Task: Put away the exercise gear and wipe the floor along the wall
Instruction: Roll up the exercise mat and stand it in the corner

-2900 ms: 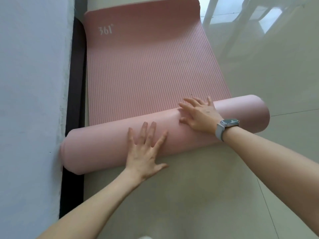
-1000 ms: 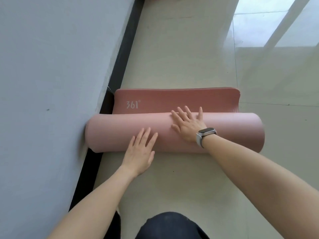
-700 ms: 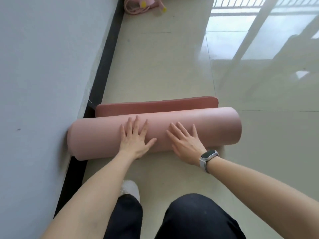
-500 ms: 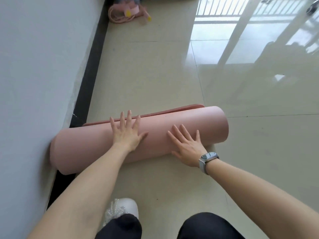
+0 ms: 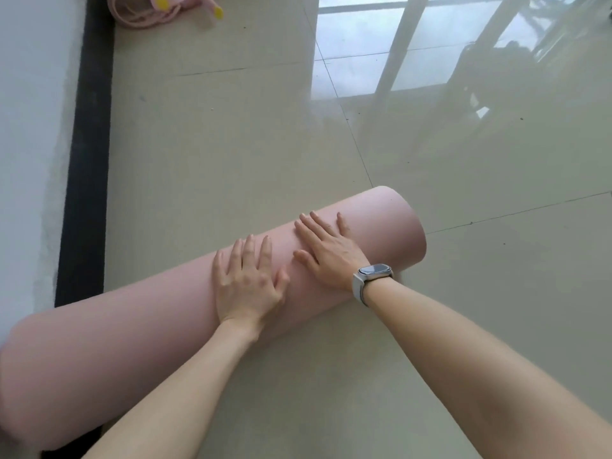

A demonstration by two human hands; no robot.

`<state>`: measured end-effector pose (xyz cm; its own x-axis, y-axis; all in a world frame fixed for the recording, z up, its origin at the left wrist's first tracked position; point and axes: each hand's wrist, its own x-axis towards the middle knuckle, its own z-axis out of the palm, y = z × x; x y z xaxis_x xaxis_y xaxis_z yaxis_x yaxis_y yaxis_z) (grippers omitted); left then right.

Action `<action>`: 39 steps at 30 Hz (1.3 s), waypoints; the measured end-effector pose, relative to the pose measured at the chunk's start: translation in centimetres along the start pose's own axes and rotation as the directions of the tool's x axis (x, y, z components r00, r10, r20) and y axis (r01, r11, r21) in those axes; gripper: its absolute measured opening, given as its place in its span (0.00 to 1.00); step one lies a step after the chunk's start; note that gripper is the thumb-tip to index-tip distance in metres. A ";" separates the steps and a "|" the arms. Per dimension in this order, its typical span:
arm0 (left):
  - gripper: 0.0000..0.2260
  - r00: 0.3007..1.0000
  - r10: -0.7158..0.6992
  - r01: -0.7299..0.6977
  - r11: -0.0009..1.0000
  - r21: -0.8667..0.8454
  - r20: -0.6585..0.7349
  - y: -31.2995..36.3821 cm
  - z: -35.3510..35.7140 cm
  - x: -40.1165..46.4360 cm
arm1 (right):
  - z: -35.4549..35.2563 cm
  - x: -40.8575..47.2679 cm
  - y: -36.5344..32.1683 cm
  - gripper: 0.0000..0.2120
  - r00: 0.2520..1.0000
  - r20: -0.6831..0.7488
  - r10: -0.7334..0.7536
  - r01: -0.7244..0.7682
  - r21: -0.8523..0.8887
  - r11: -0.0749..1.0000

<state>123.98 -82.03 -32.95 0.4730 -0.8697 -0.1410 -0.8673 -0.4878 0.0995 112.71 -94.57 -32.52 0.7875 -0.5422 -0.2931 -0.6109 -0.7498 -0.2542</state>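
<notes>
The pink mat [image 5: 139, 332] lies fully rolled on the floor [image 5: 231, 154], its near left end cut off by the frame edge and pressed against the wall [image 5: 29, 127]. The left hand [image 5: 246, 286] and right hand [image 5: 326, 251] rest flat on the roll, fingers straight, gripping nothing. Far left, a pink jump rope [image 5: 149, 9] is partly cropped beside the black baseboard [image 5: 89, 144]; bare tile stretches right.

Left hand [image 5: 246, 286] and right hand [image 5: 331, 251] press flat on rolled pink mat [image 5: 132, 326]
</notes>
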 end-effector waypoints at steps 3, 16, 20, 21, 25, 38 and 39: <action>0.26 1.000 0.016 -0.016 0.999 -0.038 0.021 0.1 -0.9 -0.1 | -0.8 -0.9 -0.2 0.38 1.000 0.022 -0.002 0.001 0.022 1.000; 0.27 0.970 -0.019 0.016 1.000 0.016 0.244 2.8 -2.6 3.3 | -3.8 -3.9 10.2 0.43 0.897 0.005 0.442 -0.429 0.250 0.868; 0.26 0.989 -0.016 0.019 1.000 -0.021 0.145 2.7 -1.4 2.9 | -3.4 -2.7 13.8 0.57 0.872 0.229 0.433 -0.462 0.676 0.573; 0.26 0.990 -0.021 0.024 0.999 -0.024 0.141 2.8 -1.4 2.8 | -3.5 -2.6 14.6 0.54 0.878 0.279 0.389 -0.449 0.762 0.466; 0.26 0.983 -0.043 0.043 0.999 0.005 0.179 3.1 -1.3 2.7 | -4.4 -2.1 15.6 0.16 0.839 0.457 0.296 -0.527 0.819 0.229; 0.27 0.958 -0.188 0.273 0.818 -0.505 0.215 12.7 -19.6 -0.6 | -19.6 -11.6 7.2 0.23 0.906 0.006 0.424 -0.287 0.744 0.603; 0.26 0.957 -0.208 0.290 0.751 -0.593 0.204 13.6 -22.2 -0.5 | -21.6 -12.3 6.2 0.24 0.921 -0.065 0.384 -0.233 0.699 0.676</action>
<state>115.40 -89.88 -9.67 0.6010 -0.7152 -0.3568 -0.4224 -0.6632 0.6178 101.04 -100.75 -10.62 0.4958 -0.8120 -0.3081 -0.6540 -0.1157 -0.7476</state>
